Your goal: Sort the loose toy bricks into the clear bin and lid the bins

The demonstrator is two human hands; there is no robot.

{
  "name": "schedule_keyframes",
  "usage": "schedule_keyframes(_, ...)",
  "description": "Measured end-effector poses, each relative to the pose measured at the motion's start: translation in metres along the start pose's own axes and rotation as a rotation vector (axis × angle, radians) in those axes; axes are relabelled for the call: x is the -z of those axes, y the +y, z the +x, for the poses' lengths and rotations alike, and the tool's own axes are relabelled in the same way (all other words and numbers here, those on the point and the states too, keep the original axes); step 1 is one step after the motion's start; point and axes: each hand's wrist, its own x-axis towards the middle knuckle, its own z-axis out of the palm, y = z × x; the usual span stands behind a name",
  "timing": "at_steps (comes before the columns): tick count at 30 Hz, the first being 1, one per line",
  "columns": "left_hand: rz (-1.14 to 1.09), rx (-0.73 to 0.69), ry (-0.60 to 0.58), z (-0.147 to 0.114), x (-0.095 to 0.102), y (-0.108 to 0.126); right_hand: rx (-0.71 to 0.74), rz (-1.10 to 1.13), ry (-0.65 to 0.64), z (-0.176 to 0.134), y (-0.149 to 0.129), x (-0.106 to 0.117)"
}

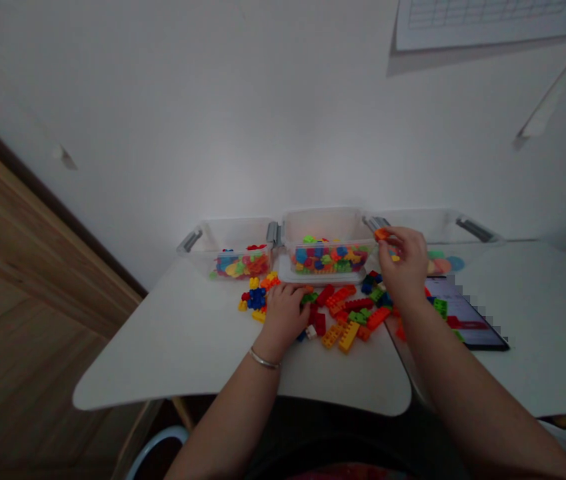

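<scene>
My right hand [405, 267] is raised beside the middle clear box [325, 230], close to its right handle. Its thumb and fingers pinch a small orange toy piece [381, 234]. On the table, my left hand [287, 310] is low in a loose heap of toy building bricks. Its thumb and bent forefinger lie around a green toy brick [309, 298]; the other fingertips are partly lost among the pieces. Red bricks [319, 324] and a yellow brick [349, 337] lie to the right of the left hand. A blue piece [257, 298] is at its left.
Another clear box [235, 230] with coloured pieces stands at left, and a third clear box [423, 219] at right, partly behind my right hand. A tablet [477, 323] lies under my right forearm, with bricks on it. Two white tabletops [173, 347] meet at a seam.
</scene>
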Motion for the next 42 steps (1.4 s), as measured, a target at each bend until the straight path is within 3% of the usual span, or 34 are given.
schedule_keyframes(8, -0.001, -0.013, 0.018, 0.001, 0.000, -0.001, 0.191, -0.303, -0.228, 0.010, -0.007, -0.013)
schedule_keyframes(17, -0.007, -0.008, 0.012, -0.001, 0.002, 0.001, 0.262, -0.375, -0.345, 0.001, -0.002, -0.017)
schedule_keyframes(22, -0.006, -0.008, 0.010, 0.001, 0.001, 0.000, 0.213, -0.223, -0.333, -0.002, 0.001, -0.004)
schedule_keyframes(26, -0.012, -0.007, 0.005, 0.001, 0.000, -0.001, 0.088, -0.293, -0.301, -0.006, 0.012, 0.022)
schedule_keyframes(31, -0.002, -0.009, -0.003, 0.001, 0.000, -0.001, 0.069, -0.527, -0.526, -0.023, 0.035, 0.045)
schedule_keyframes(35, 0.008, -0.006, 0.008, 0.001, 0.000, -0.001, 0.041, -0.611, -0.648, -0.036, 0.040, 0.050)
schedule_keyframes(42, 0.007, -0.014, 0.006, 0.000, -0.001, -0.001, 0.025, -0.660, -0.661, -0.043, 0.035, 0.043)
